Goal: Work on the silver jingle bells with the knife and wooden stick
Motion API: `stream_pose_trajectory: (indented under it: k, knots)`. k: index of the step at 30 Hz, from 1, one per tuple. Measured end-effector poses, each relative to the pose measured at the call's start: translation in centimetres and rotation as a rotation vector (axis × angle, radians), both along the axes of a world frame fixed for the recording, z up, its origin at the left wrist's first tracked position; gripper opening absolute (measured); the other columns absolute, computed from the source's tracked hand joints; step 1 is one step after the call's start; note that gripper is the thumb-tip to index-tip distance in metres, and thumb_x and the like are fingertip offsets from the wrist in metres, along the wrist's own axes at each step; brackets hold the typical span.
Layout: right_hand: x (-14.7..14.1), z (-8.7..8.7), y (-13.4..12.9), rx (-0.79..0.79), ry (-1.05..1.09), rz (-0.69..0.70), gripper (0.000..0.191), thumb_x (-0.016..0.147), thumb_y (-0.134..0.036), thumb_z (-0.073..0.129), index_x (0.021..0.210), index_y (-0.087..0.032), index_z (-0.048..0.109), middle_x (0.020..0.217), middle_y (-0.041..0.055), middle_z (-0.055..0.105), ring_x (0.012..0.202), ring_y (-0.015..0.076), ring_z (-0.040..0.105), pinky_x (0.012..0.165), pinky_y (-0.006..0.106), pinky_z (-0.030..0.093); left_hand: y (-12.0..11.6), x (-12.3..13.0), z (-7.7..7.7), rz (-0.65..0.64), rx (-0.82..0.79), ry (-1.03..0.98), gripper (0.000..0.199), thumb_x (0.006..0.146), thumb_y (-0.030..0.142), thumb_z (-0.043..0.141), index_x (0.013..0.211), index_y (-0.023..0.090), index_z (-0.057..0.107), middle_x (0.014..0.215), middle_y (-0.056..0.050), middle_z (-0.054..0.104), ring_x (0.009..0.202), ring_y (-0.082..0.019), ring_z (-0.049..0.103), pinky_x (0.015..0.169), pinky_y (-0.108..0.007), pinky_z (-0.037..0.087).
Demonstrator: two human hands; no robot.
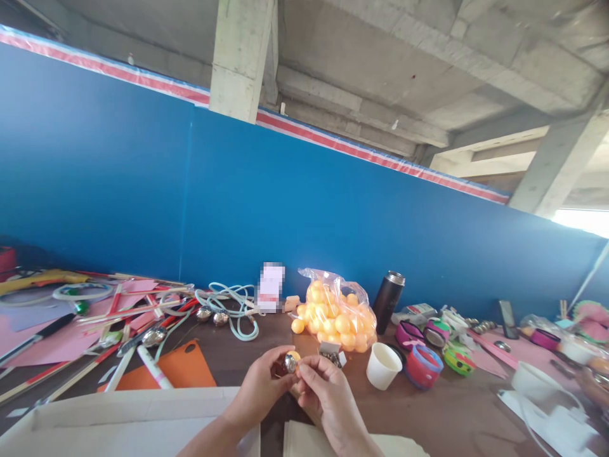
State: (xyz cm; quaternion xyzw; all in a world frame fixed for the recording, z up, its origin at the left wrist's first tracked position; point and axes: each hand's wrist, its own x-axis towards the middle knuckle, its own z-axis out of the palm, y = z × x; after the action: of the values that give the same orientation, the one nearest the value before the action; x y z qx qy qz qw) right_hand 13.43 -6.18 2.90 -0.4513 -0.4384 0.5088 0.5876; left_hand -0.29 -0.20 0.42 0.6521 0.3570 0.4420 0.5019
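My left hand (264,384) is closed around a small shiny silver ball (291,362), held between thumb and forefinger above the table. My right hand (326,390) meets it from the right, its thumb and fingertips pinched together at the ball's edge. A bit of orange shows beside the ball, but what it belongs to is too small to tell. Just beyond both hands lies a small open box (330,353) with little metallic pieces. Behind that sits a clear plastic bag of orange balls (340,320), with one loose orange ball (297,326) at its left.
A white paper cup (383,366) and a black thermos (390,301) stand to the right, near colourful wrist straps (423,367). On the left are an orange sheet (188,368), sticks, markers and a pale blue cord (245,327). White card (124,419) lies in front. A blue partition (304,203) rises behind.
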Motion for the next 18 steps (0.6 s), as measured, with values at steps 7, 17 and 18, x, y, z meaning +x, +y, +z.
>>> stream_pose_trajectory:
  k: [7,17,18]
  knots:
    - [0.3,-0.3,0.4,-0.041,0.034,0.004,0.03,0.07,-0.04,0.071,0.082,-0.013,0.065,0.055,-0.0044,0.051,0.048,0.0051,0.045,0.042,0.015,0.041,0.1,0.1,-0.2,-0.043,-0.004,-0.003,0.047,0.062,0.026,0.065,0.108,0.018,0.059,0.097,-0.006,0.067,0.086,-0.019,0.062,0.074,-0.027,0.049]
    - [1.0,-0.5,0.3,-0.054,0.05,0.03,0.024,0.073,-0.038,0.069,0.075,-0.016,0.058,0.049,-0.0078,0.046,0.042,0.0029,0.034,0.04,0.013,0.028,-0.6,0.2,0.9,-0.099,-0.038,-0.009,0.042,0.062,0.019,0.056,0.103,0.017,0.06,0.075,0.0,0.064,0.062,-0.012,0.056,0.058,-0.022,0.046]
    - [1.1,-0.6,0.3,-0.051,0.047,0.034,0.024,0.073,-0.037,0.069,0.074,-0.016,0.058,0.049,-0.008,0.045,0.042,0.003,0.033,0.04,0.013,0.027,-0.6,0.2,1.0,-0.102,-0.035,-0.002,0.042,0.061,0.018,0.056,0.103,0.017,0.06,0.073,0.001,0.064,0.061,-0.012,0.056,0.058,-0.022,0.045]
